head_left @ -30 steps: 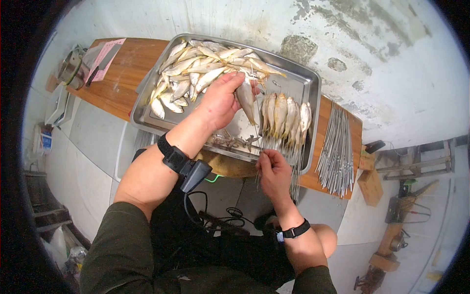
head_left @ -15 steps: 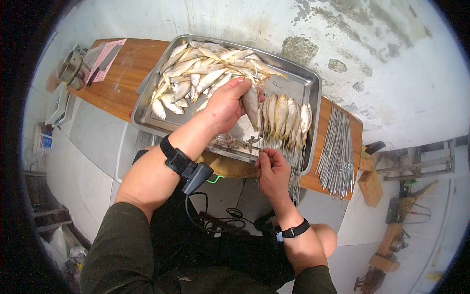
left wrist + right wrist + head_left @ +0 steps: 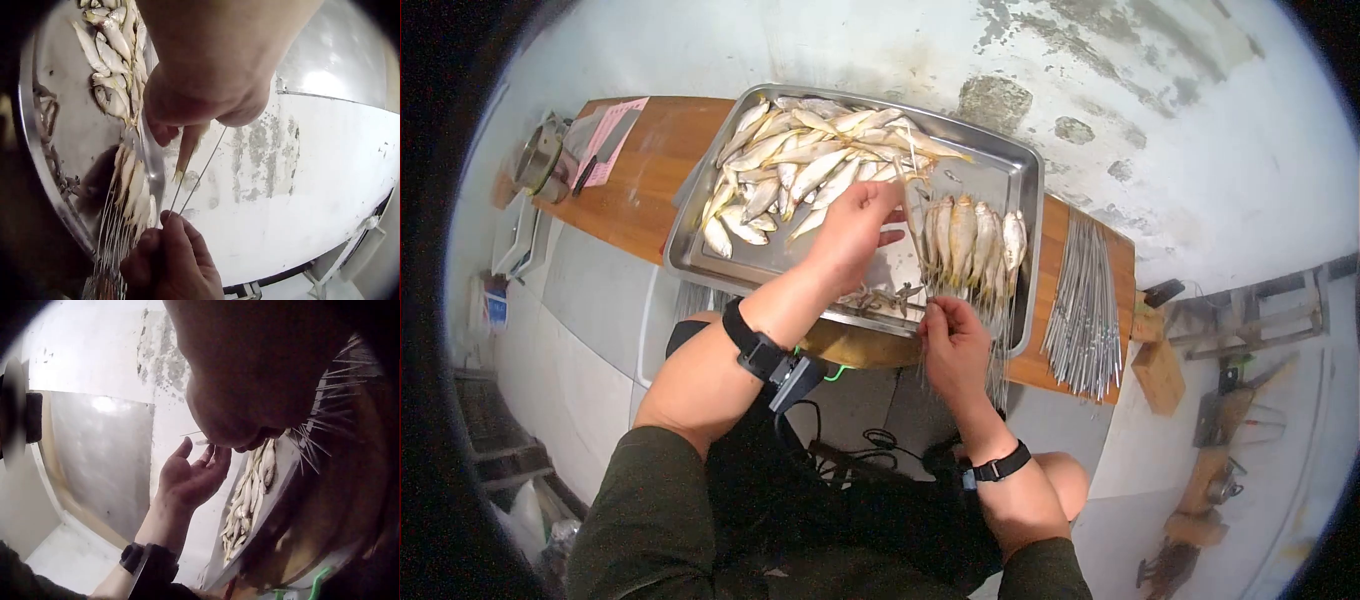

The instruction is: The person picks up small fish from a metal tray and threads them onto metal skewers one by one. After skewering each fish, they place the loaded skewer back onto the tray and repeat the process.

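In the head view my left hand is beside a small fish, thumb and fingers spread apart. The fish hangs tail down, close to a row of skewered fish in the metal tray. My right hand pinches thin metal skewers between thumb and fingers at the tray's near edge. In the left wrist view one skewer runs up to the fish's tail and another passes beside it. My left hand hides the fish's upper part there.
A heap of loose fish fills the tray's left half. Dark scraps lie along its near side. More skewers are spread on the wooden table at right. A knife and a metal pot stand at left.
The left hand gripped the fish earlier; its fingers have now parted from it. The fish hangs near the row of fish. My right hand keeps its pinch, and the view has shifted slightly.
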`<state>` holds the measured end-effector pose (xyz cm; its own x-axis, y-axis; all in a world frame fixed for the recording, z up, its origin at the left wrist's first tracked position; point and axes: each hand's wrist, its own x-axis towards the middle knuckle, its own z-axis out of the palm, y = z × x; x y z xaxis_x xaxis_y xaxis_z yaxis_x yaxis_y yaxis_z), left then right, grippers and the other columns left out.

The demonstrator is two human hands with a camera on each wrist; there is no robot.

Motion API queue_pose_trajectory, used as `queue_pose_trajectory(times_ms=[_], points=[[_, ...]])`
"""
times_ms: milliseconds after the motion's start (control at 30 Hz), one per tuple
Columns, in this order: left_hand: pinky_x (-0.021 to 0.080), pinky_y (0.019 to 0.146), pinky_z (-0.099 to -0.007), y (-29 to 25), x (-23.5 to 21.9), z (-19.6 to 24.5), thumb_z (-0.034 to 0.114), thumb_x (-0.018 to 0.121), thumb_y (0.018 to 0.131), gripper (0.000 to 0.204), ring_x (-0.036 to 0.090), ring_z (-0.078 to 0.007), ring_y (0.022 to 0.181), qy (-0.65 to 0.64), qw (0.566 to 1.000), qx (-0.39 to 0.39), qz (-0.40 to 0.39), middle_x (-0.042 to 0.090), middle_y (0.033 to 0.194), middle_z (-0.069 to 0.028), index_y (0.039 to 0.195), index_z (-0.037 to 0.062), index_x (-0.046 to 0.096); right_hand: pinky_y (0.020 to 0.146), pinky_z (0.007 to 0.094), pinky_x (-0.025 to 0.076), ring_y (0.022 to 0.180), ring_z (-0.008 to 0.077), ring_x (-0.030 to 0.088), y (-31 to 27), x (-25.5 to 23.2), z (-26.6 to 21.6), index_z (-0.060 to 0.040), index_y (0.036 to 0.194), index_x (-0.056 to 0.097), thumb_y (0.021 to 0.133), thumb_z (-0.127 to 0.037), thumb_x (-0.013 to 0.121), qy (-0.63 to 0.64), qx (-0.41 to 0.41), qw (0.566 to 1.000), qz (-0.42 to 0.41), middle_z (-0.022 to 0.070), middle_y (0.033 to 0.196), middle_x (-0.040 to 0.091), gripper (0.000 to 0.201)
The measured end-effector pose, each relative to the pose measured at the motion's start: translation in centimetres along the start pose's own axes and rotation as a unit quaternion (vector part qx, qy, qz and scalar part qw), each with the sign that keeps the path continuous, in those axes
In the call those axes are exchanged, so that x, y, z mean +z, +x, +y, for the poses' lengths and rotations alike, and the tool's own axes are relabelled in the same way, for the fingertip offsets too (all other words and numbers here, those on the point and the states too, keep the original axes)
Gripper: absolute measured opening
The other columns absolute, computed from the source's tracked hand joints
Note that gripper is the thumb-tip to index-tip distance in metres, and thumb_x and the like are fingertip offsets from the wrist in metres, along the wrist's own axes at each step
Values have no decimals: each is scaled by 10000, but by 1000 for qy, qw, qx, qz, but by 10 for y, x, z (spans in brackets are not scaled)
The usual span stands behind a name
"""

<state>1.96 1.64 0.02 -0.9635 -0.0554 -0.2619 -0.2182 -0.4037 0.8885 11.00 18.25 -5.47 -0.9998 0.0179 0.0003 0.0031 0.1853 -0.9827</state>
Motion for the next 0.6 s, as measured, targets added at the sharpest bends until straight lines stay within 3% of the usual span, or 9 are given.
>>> queue_pose_trajectory(times_ms=[133,200,333,433,500,600], points=[[492,784,-301,-14,5,0,230,550,932,137,586,-123,832,-9,999,-20,-24,612,914,-5,927,98,584,517,209,410,576,60,501,-1,3,-4,0,996,565,941,-113,539,-39,-26,999,0,14,715,583,128],[496,756,-294,-11,1,-4,186,553,921,101,579,-105,745,-23,998,-13,-50,587,794,26,869,102,573,530,213,423,579,65,510,-2,5,-7,-2,996,563,943,-111,531,-1,0,1000,-9,31,729,597,126],[500,740,-288,5,-10,-12,158,531,923,106,558,-104,672,-46,997,-28,-48,555,723,37,855,86,569,539,217,432,583,75,524,-4,4,-17,-3,1003,558,947,-111,520,26,37,999,-27,42,742,607,128],[506,728,-279,12,-14,-6,131,496,933,129,577,-107,691,-75,994,-37,-64,582,749,6,854,61,571,574,228,445,619,86,543,-4,-3,-10,3,990,570,936,-118,539,-16,13,1000,16,40,748,609,136],[508,722,-274,13,-15,2,116,466,943,148,614,-126,765,-117,990,-26,-72,634,833,-50,920,25,579,613,234,448,657,90,546,-4,-9,-9,14,956,588,919,-121,560,-122,-71,987,72,41,756,613,143],[512,737,-275,13,-13,14,113,447,949,183,641,-165,875,-119,992,-13,-50,654,964,-119,1018,-6,569,641,235,446,684,86,536,-8,-17,-22,16,934,602,902,-122,577,-150,-99,982,64,40,746,610,143]])
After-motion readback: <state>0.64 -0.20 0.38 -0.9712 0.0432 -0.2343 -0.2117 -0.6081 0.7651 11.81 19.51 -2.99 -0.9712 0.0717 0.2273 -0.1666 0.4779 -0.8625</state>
